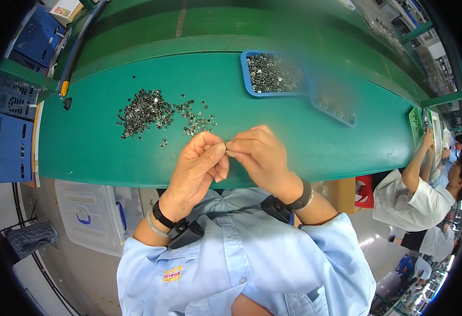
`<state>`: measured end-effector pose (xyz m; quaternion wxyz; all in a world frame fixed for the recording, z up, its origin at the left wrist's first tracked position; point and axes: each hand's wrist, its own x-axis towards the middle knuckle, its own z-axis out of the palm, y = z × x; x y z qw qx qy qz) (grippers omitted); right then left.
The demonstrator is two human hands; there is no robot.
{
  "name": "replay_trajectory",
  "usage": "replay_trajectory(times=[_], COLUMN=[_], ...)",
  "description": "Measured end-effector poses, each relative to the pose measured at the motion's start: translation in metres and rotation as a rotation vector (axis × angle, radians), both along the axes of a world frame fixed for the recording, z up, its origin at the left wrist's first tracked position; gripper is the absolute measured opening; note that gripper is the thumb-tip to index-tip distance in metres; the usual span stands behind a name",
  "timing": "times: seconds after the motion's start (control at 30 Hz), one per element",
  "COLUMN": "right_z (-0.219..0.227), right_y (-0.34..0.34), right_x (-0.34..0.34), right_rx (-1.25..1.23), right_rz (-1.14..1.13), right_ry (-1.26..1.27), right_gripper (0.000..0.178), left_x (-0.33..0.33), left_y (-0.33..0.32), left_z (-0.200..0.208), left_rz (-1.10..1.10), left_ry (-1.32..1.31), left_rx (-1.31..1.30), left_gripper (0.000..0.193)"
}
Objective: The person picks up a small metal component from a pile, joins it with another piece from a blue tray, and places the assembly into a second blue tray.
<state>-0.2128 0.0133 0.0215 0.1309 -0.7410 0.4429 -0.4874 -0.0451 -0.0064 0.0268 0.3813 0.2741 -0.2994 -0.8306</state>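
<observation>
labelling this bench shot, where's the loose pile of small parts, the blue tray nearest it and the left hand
Loose pile of small parts (145, 111): head view, middle of the main heap
Blue tray (277, 95): head view, rim side nearer the person
Left hand (191, 164): head view, middle of the hand

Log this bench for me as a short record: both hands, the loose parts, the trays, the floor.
Left hand: pinched, meeting the right at the fingertips
Right hand: pinched, meeting the left
Held: anything between them is too small to identify
Surface: green tabletop
Loose parts: dark, shiny pile, with pieces scattered to its right
Trays: blue tray of small parts; blurred second tray at its right
Floor: translucent lidded box, left
</observation>
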Motion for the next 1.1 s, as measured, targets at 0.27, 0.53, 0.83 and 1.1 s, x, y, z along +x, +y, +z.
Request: replay_trajectory(times=[0.27, 0.53, 0.83, 1.1], right_z=[-0.005, 0.007, 0.010, 0.012], right_y=[0.003, -0.003, 0.006, 0.001], right_x=[0.002, -0.010, 0.003, 0.002], right_rx=[0.070, -0.019, 0.236, 0.105], right_rz=[0.026, 0.025, 0.143, 0.166], right_ry=[-0.130, 0.073, -0.380, -0.229], right_gripper=[0.016, 0.018, 0.013, 0.011], left_x=[-0.004, -0.001, -0.001, 0.003], left_y=[0.000, -0.004, 0.002, 0.003], left_z=[-0.007, 0.008, 0.005, 0.005], left_rz=[-0.024, -0.008, -0.057, -0.061], left_ry=[0.181, -0.142, 0.219, 0.220], left_rx=[0.020, -0.094, 0.069, 0.046], left_gripper=[0.014, 0.012, 0.015, 0.016])
